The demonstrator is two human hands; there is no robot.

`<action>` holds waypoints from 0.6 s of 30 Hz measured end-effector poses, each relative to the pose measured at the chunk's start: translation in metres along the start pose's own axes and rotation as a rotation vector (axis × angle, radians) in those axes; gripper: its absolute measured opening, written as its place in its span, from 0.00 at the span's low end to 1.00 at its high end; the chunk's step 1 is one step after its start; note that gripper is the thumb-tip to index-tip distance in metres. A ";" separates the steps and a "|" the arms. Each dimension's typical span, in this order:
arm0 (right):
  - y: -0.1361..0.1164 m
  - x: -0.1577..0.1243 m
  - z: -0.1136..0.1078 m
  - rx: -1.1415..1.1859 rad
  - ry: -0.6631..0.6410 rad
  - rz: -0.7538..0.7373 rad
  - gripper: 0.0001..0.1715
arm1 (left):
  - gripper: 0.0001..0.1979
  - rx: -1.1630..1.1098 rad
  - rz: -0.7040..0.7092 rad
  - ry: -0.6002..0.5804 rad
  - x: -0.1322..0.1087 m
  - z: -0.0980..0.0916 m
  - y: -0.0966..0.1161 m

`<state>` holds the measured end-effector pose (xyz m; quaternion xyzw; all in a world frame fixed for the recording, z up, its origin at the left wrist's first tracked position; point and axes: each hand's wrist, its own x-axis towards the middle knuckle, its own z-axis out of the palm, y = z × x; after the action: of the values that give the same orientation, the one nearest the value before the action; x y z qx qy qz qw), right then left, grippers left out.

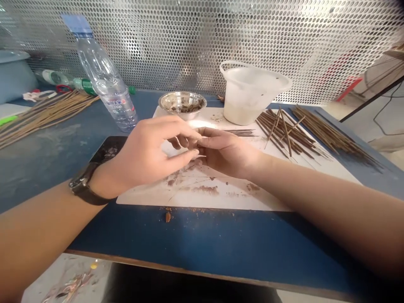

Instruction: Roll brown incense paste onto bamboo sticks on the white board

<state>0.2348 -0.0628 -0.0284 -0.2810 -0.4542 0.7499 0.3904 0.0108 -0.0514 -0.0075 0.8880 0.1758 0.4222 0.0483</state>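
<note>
My left hand (151,147) and my right hand (227,149) meet over the white board (151,193). The left fingertips are pinched close to the right ones, and what they hold is too small and hidden to make out. Curled fingers and a pressed thumb close my right hand around something I cannot make out. Several thin dark sticks (241,133) lie on the board just behind the right hand. Brown smears and crumbs mark the board under both hands.
Behind the hands stand a metal bowl (182,103) with brown bits and a white plastic bucket (252,92). Brown coated sticks (287,132) are piled at right, pale sticks (50,111) at left. A water bottle (104,80) and black phone (109,148) sit left.
</note>
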 end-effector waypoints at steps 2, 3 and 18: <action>0.001 -0.001 0.001 0.010 -0.018 -0.019 0.18 | 0.10 0.038 -0.004 0.020 0.000 0.001 0.004; 0.001 -0.001 0.001 0.013 -0.023 -0.024 0.18 | 0.09 0.054 -0.020 0.024 -0.001 0.002 0.006; 0.003 -0.007 0.012 0.008 0.117 0.016 0.20 | 0.07 0.167 -0.041 -0.041 -0.001 -0.004 0.007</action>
<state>0.2282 -0.0746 -0.0259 -0.3265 -0.4252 0.7371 0.4115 0.0091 -0.0580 -0.0040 0.8937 0.2274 0.3865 -0.0138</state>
